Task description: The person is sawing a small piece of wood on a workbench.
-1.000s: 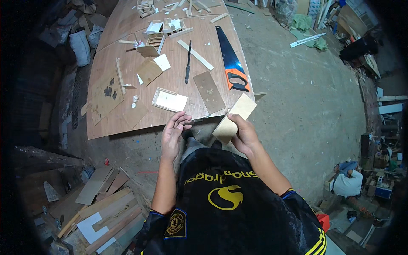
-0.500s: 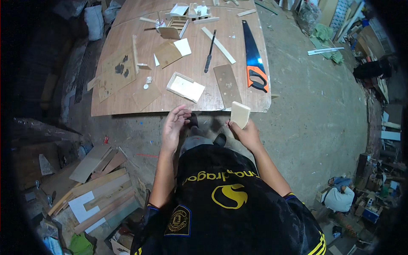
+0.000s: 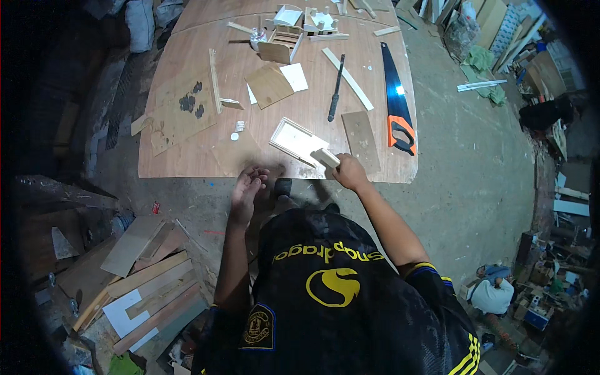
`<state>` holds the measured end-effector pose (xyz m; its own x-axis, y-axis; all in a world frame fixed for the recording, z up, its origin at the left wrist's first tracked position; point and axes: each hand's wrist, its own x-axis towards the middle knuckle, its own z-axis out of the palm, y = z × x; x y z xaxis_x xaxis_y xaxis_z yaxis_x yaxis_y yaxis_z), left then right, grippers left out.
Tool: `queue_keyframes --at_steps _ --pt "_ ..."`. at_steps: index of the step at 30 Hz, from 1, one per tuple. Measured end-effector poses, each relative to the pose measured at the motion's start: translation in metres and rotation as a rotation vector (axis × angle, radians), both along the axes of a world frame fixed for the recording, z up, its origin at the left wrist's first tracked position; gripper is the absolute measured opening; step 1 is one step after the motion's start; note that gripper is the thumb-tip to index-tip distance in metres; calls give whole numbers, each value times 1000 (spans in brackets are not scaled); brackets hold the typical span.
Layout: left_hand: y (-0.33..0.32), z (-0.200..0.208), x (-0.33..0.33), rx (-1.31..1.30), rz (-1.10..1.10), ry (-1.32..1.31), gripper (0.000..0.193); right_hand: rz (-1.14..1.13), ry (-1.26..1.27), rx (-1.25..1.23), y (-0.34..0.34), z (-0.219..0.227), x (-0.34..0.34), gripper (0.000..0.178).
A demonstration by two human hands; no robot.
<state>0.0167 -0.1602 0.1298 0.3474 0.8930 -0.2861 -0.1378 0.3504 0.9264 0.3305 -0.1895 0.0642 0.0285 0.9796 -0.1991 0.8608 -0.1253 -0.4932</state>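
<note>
My right hand (image 3: 350,172) grips a small pale wooden block (image 3: 327,157), seen edge-on at the table's near edge. The block's far end overlaps the near right corner of a shallow wooden tray (image 3: 292,139); whether they touch I cannot tell. My left hand (image 3: 249,187) hovers just off the near edge, fingers loosely bent and apart, with nothing in it. A thin brown board (image 3: 361,142) lies right of the tray. Beyond it is a dark slim tool (image 3: 336,90), possibly a file, beside a long pale strip (image 3: 348,79).
A handsaw (image 3: 400,112) with an orange and black handle lies along the right edge of the wooden table (image 3: 187,165). Small wooden assemblies (image 3: 281,47) and a jar (image 3: 257,39) stand farther back. Stacked boards (image 3: 150,287) lie on the floor at the lower left.
My right hand has moved forward and left, turning the block edge-on and bringing it to the tray's corner. My left hand has lowered slightly. The view has shifted a little.
</note>
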Motion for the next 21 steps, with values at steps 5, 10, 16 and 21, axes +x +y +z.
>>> queue_keyframes --at_steps 5,10,16,21 --pt "27 -4 -35 16 3 81 42 -11 -153 -7 13 -41 -13 29" --pt "35 -21 -61 -122 63 139 42 -35 -111 6 12 -54 -22 18" --pt "61 -39 -63 -215 -52 185 41 -69 -20 40 12 -52 -31 17" --pt "87 -47 -50 -224 -113 185 39 -93 -55 -44 12 -49 -40 17"
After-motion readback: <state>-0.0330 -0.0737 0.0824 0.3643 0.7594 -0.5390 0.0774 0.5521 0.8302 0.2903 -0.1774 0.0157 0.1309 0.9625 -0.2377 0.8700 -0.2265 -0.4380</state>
